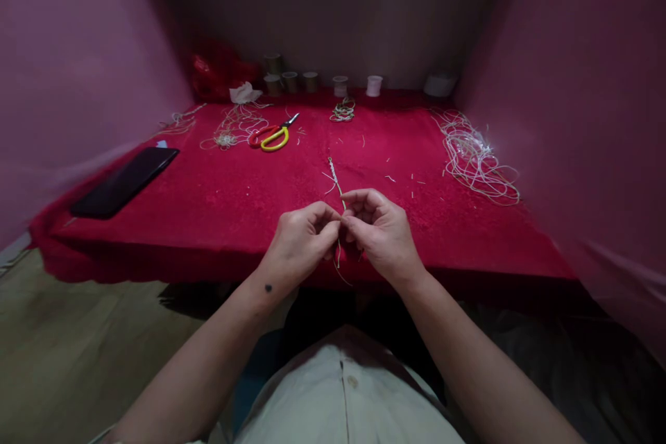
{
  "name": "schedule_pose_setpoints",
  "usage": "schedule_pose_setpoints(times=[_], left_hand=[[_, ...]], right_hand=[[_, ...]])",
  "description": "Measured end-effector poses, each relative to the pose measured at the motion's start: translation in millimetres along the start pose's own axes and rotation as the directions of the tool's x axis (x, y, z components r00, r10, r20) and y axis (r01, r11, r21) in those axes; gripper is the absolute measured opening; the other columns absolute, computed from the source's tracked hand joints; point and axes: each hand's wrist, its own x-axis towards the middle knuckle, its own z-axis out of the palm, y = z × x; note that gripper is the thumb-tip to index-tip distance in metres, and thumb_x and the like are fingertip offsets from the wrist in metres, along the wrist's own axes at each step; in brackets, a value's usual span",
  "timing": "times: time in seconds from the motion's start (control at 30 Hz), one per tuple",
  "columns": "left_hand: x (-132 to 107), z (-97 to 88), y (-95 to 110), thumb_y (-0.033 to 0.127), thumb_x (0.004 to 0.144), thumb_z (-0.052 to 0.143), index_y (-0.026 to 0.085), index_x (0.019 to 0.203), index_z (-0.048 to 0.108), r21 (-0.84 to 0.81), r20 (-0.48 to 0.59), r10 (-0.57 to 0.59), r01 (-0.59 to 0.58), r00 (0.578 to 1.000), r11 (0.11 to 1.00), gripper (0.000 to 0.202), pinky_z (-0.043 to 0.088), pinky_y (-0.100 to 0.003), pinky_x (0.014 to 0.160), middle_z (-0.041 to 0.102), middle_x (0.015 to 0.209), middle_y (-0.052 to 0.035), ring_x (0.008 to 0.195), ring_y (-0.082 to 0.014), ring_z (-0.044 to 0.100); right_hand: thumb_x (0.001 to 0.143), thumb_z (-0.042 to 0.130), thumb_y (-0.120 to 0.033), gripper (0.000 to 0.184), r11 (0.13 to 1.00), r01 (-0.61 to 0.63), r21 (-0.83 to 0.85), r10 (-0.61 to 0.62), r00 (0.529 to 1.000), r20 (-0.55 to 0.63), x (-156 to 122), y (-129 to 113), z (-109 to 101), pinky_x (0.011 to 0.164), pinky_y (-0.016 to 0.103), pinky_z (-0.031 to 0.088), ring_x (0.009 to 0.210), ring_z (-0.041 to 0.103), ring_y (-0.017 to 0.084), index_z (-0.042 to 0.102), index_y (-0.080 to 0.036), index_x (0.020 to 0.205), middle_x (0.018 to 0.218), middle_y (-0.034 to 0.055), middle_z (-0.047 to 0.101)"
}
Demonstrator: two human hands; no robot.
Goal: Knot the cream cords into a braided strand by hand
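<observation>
- Here, the knotted cord [334, 170] lies on the red tablecloth [291, 187] and runs down between both hands.
- The left hand [302, 239] pinches the cord, thumb and pointer finger pressed together.
- The right hand [382, 232] pinches it too, fingers curled, just beside.
- The spools [340, 87] in back are too dim to read.

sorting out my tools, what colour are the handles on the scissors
The scissors have one red handle and one yellow handle, seen in the head view.
</observation>
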Motion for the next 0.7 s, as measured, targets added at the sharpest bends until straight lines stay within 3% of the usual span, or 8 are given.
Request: schedule_pose_setpoints(times=[0.13, 0.47, 0.7], left_hand=[[-0.3, 2.8, -3.7, 0.019, 0.077, 0.056, 0.015, 0.075, 0.062, -0.005, -0.05, 0.061, -0.061, 0.997, 0.998, 0.007, 0.039, -0.018, 0.044, 0.059, 0.057, 0.001, 0.045, -0.008, 0.051], [-2.4, 7.2, -4.5, 0.019, 0.075, 0.057, 0.016, 0.073, 0.06, 0.117, -0.162, 0.075, -0.057, 0.984, 0.992, 0.005, 0.038, -0.018, 0.044, 0.057, 0.056, 0.0015, 0.048, -0.009, 0.049], [-2.4, 5.4, -6.6, 0.021, 0.076, 0.058, 0.016, 0.074, 0.06, 0.014, -0.128, 0.042, -0.04, 0.991, 0.999, 0.006, 0.034, -0.018, 0.042, 0.054, 0.055, 0.0033, 0.045, -0.0075, 0.045]], right_hand=[[0.071, 0.06, -0.012, 0.021, 0.999, -0.009, 0.033, 0.009, 1.0, -0.001, -0.5, -0.2, -0.8, 0.044, 0.018, 0.04, 0.049, 0.048, 0.005, 0.056, -0.018, 0.091, 0.066, -0.0057, 0.053], [0.068, 0.06, -0.009, 0.018, 1.0, -0.005, 0.024, 0.006, 1.0, -0.021, -1.2, 0.9, -2.2, 0.047, 0.02, 0.039, 0.054, 0.048, 0.006, 0.056, -0.017, 0.083, 0.071, -0.0025, 0.056], [0.07, 0.06, -0.01, 0.016, 0.999, -0.049, -0.018, 0.049, 0.999, -0.017, -0.1, -3.3, -2.8, 0.042, 0.018, 0.038, 0.049, 0.047, 0.005, 0.055, -0.017, 0.084, 0.066, -0.0042, 0.054]])
